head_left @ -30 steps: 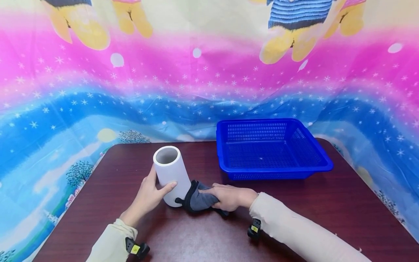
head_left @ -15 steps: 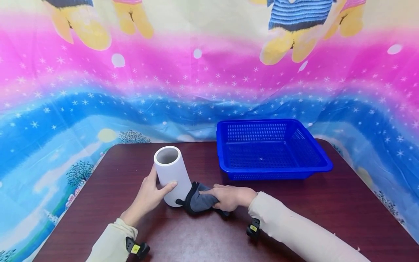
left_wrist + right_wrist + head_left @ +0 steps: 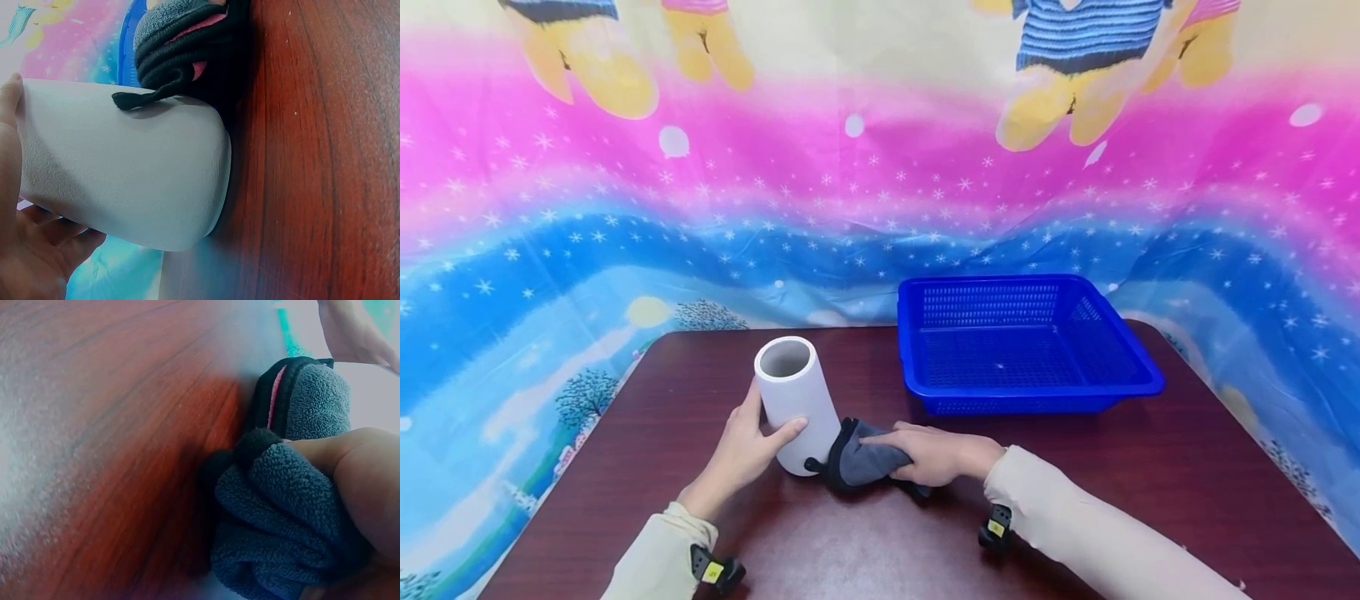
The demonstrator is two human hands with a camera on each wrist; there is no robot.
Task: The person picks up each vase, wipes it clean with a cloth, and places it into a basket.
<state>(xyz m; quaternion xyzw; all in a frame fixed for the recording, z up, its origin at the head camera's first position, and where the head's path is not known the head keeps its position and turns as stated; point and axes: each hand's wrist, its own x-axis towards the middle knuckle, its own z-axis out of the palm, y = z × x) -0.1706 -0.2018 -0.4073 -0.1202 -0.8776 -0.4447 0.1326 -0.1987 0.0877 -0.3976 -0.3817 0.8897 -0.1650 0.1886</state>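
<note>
My left hand (image 3: 745,454) grips a white hollow cylinder (image 3: 797,408) round its side, thumb across the front, and its round mouth faces up. The cylinder leans slightly to the left in the head view. My right hand (image 3: 936,454) holds a bunched grey towel (image 3: 868,458) with black edging against the cylinder's lower right side. In the left wrist view, the towel (image 3: 181,37) shows pink between its folds, and its black loop lies over the white wall of the cylinder (image 3: 125,162). Thick terry folds of the towel (image 3: 281,506) show under my fingers in the right wrist view.
A blue perforated plastic basket (image 3: 1030,390) stands at the back right of the dark red-brown table (image 3: 670,400). A colourful printed curtain (image 3: 820,183) hangs behind the table and along its sides.
My right hand has shifted slightly to the right along the towel's end. My left hand and the cylinder stay nearly still.
</note>
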